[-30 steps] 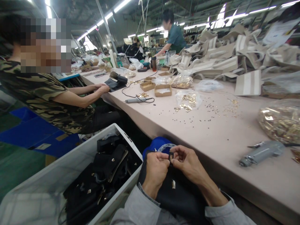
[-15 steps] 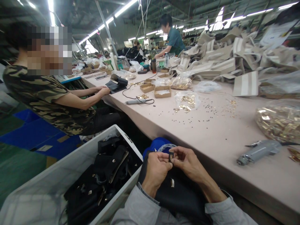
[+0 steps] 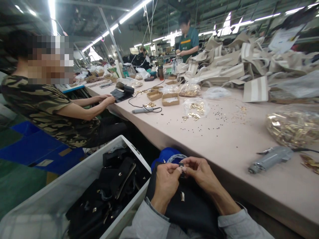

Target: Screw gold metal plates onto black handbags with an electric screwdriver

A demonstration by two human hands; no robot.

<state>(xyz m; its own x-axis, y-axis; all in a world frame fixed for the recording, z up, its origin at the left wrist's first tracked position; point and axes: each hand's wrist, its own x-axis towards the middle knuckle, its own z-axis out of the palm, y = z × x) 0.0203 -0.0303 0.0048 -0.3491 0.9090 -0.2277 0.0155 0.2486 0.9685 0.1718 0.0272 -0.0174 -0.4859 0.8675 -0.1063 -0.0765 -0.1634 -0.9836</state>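
A black bag (image 3: 191,212) lies across my lap, with a small gold metal fitting (image 3: 182,196) on its face. Above that fitting, my left hand (image 3: 166,184) pinches a small black strap tab (image 3: 181,164) between thumb and fingers. From the other side my right hand (image 3: 203,174) also grips the tab, fingertips closed. A small pale metallic piece shows on the tab under my thumbs; its exact shape is partly hidden. Behind my hands, a clear-wrapped handle arches in front of something blue (image 3: 166,154).
A white bin (image 3: 57,189) with several black bags stands at my left. On the table (image 3: 224,172) lie a grey electric screwdriver (image 3: 271,160), a bag of gold hardware (image 3: 295,126), small cardboard boxes (image 3: 170,99) and scattered black bits. A co-worker (image 3: 47,109) sits at left.
My thumbs have shifted over the tab, and its front is now more covered. The co-worker standing far back has straightened up. The view has shifted slightly.
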